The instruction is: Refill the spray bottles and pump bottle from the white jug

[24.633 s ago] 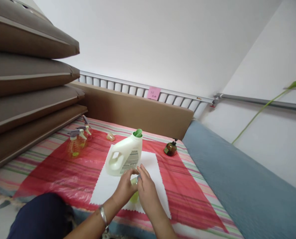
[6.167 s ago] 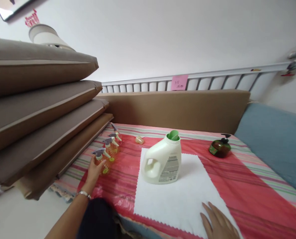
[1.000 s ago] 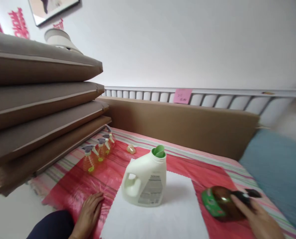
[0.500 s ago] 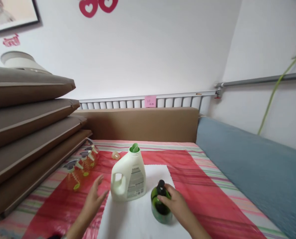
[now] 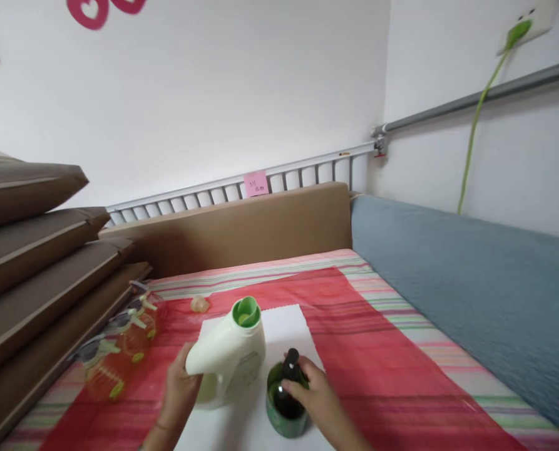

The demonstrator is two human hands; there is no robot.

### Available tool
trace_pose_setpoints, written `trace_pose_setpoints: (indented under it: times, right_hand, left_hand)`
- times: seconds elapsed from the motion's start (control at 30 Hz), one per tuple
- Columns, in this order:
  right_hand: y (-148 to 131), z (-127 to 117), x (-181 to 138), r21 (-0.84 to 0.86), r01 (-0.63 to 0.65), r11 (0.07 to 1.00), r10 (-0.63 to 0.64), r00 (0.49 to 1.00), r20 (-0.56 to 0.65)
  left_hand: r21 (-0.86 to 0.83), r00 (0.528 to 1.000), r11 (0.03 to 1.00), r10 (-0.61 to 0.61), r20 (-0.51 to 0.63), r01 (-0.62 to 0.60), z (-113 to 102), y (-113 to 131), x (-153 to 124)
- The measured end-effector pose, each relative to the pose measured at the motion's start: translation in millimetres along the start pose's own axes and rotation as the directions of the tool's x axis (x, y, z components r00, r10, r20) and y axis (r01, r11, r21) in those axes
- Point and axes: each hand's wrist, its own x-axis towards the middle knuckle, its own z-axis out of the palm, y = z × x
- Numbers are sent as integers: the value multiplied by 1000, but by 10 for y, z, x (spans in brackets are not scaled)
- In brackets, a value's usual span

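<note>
My left hand (image 5: 178, 376) is wrapped round the handle of a cream-white detergent jug (image 5: 230, 363), whose open mouth shows a green pouring spout (image 5: 246, 311). The jug leans a little toward me over a white sheet (image 5: 288, 326); I cannot tell whether its base still rests there. To its right is a green, round container (image 5: 286, 419) with a black-topped neck (image 5: 292, 358) standing up from it, like a pump bottle. The thumb and fingers of my right hand (image 5: 310, 388) close round that black neck. A small translucent cap (image 5: 199, 304) lies behind the jug.
Several clear bottles with spray-type tops (image 5: 105, 369) stand at the left, beside stacked brown cushions (image 5: 49, 275). Red translucent film (image 5: 377, 363) covers part of the striped cloth (image 5: 382, 294). A brown padded board (image 5: 260, 222) and a blue-grey one (image 5: 448, 269) border the surface.
My left hand has gone from open beside the jug to gripping its handle, and the jug now leans. My right hand stays on the black neck. The view has turned right and tilted.
</note>
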Motion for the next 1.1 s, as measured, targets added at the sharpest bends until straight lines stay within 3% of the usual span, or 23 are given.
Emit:
trace_pose_setpoints:
  times: [0.23,0.5,0.67,0.93,1.1]
  right_hand:
    - [46,-167,8,17,-4,1000,6,993,-114]
    - [50,-177,-10,14,-11,1000,13,991,-133]
    - [-26,-181,-31,10,-41,999,42,992,-116]
    - [84,-184,-33,-11,-89,996,87,989,-123]
    - [93,-189,-24,-34,-116,993,112,988,-104]
  left_hand:
    - [68,992,994,87,-92,-80,-103,24,-463]
    - [92,993,995,45,-105,-36,-129,37,-654]
    - [12,995,999,31,-100,-30,-152,26,-792]
    - [-259,976,956,-178,-127,141,-327,73,-877]
    - [-279,955,936,-261,-138,216,-399,21,-936]
